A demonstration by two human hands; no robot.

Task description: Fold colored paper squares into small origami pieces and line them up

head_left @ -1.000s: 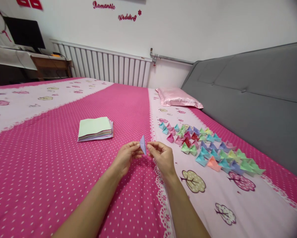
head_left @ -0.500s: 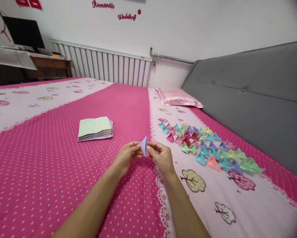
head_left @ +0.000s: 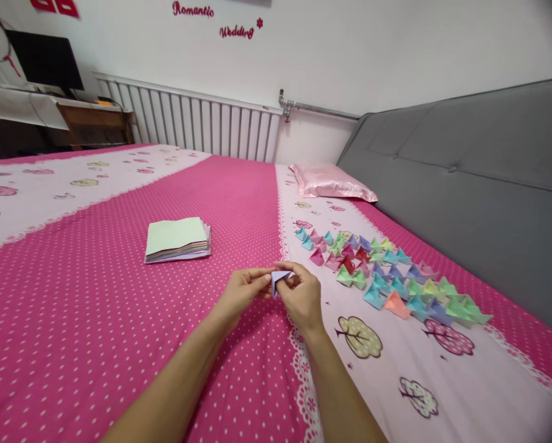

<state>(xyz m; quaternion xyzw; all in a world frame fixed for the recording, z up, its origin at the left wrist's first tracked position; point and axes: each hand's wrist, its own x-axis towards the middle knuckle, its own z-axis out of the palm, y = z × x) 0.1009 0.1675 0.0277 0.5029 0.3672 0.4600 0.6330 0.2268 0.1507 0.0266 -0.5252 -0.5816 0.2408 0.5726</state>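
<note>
A small lavender piece of folded paper point(head_left: 278, 280) is pinched between both hands, above the pink bedspread. My left hand point(head_left: 243, 289) is closed on its left side, thumb on the near face. My right hand point(head_left: 302, 294) grips the right side, its thumb pressed into the fold and its forefinger curled over the top. The paper's folded edges stand apart at an angle, and part of it is hidden by the fingers. To the right, several small folded paper boats point(head_left: 398, 303) in many colours lie in a cluster on the bed.
A stack of coloured paper sheets point(head_left: 176, 237), pale green on top, lies left of my hands. Farther back rests a pink satin pillow point(head_left: 331, 180) by the grey headboard point(head_left: 464, 141). A white radiator point(head_left: 188, 117) lines the wall, with a monitor point(head_left: 45, 61) on a desk at the left.
The lavender paper has turned from a narrow upright shape to an angled, spread one. My right thumb has moved into its fold, and my right forefinger has come over the top.
</note>
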